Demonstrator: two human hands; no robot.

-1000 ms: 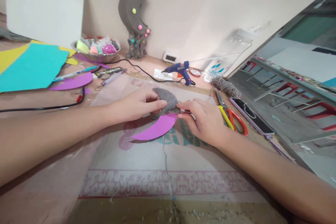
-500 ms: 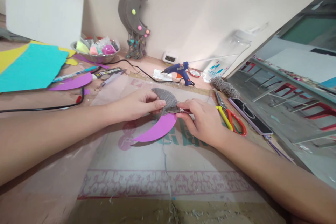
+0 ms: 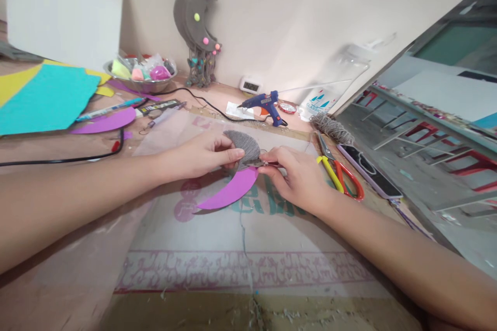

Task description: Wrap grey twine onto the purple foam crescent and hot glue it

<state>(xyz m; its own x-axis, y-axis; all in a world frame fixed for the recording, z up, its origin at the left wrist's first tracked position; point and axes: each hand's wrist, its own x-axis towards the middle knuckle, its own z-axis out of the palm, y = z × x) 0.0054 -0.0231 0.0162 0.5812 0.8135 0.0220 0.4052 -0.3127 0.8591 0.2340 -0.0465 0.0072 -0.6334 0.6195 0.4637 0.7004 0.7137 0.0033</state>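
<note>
A crescent of purple foam sheet [image 3: 229, 189] is held above the plastic-covered work surface, its upper part wrapped in grey yarn [image 3: 247, 146]. My left hand [image 3: 209, 154] pinches the wrapped part from the left, thumb on top. At the crescent's right edge, my right hand [image 3: 297, 173] has thumb and forefinger closed on the grey yarn where the wrapping meets bare purple. A thin loose strand loops beside those fingers. Something small and dark reddish shows between them, too small to name. The lower tip of the crescent points left, unwrapped.
A blue glue gun [image 3: 266, 105] stands behind my hands. Scissors [image 3: 337, 173], a yarn skein [image 3: 332, 128] and a phone [image 3: 368, 169] lie right. Leftward are turquoise sheets [image 3: 46, 98], a black cord [image 3: 58, 162] and a metal bowl [image 3: 142, 84]. A crescent ornament [image 3: 196, 23] hangs behind.
Almost nothing differs. The crescent and my right fingers have shifted very slightly left, and both hands keep their hold.
</note>
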